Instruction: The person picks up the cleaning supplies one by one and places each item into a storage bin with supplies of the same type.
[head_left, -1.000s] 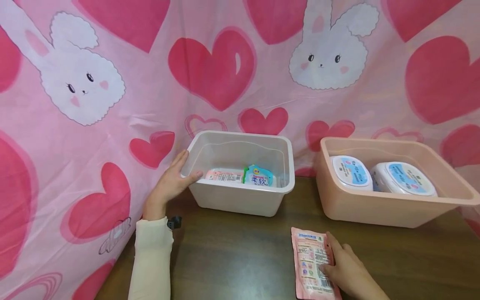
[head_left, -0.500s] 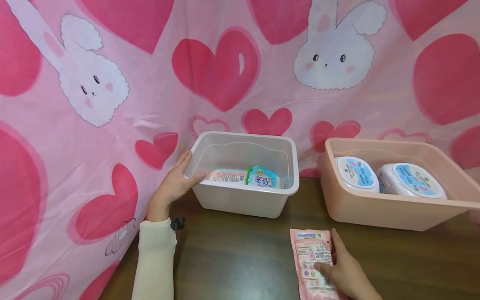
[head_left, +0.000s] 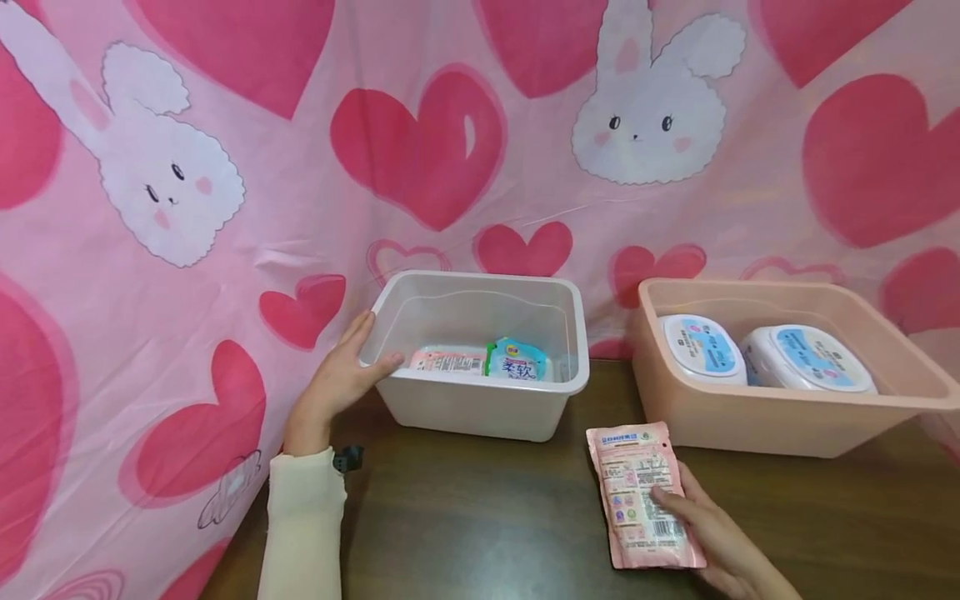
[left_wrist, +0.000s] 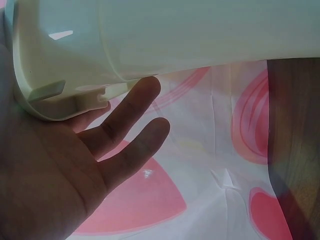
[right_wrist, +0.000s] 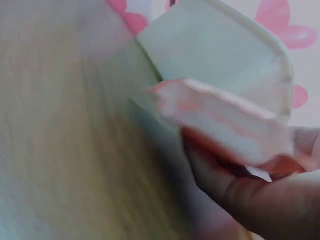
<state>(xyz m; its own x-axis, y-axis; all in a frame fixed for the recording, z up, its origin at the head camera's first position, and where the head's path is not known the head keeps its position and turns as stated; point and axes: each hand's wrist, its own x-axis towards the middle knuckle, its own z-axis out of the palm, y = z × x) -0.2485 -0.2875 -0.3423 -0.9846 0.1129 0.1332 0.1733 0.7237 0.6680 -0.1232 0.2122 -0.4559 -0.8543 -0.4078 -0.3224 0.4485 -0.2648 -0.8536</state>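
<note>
We see the right hand (head_left: pixel 720 529) clamped on a pink pouch (head_left: pixel 633 492) by its right edge, the thumb lying across the printed face just above the barcode and the other fingers mostly out of sight beneath. The pouch sits to the left of those fingers, in front of the white box (head_left: pixel 472 408); its long axis runs away from us, the blue heading at the far end, beyond the thumb tip and leaning slightly left. Our left hand (head_left: pixel 330 387) rests on the white box's near left corner, thumb over the rim; its fingers (left_wrist: pixel 142 150) are fairly straight and spread apart along the outside. To the right of that thumb, inside the box, lie a blue pack (head_left: pixel 519 358) and a pink pack (head_left: pixel 448 363), their lower parts cut off by the front rim. Beyond the right fingers stands a peach box (head_left: pixel 757 425) with two white tubs (head_left: pixel 813 358), whose lower parts we cannot see. The right wrist view is blurred, so the pouch's print is unreadable there, and the left fingertips are hidden in the head view.
</note>
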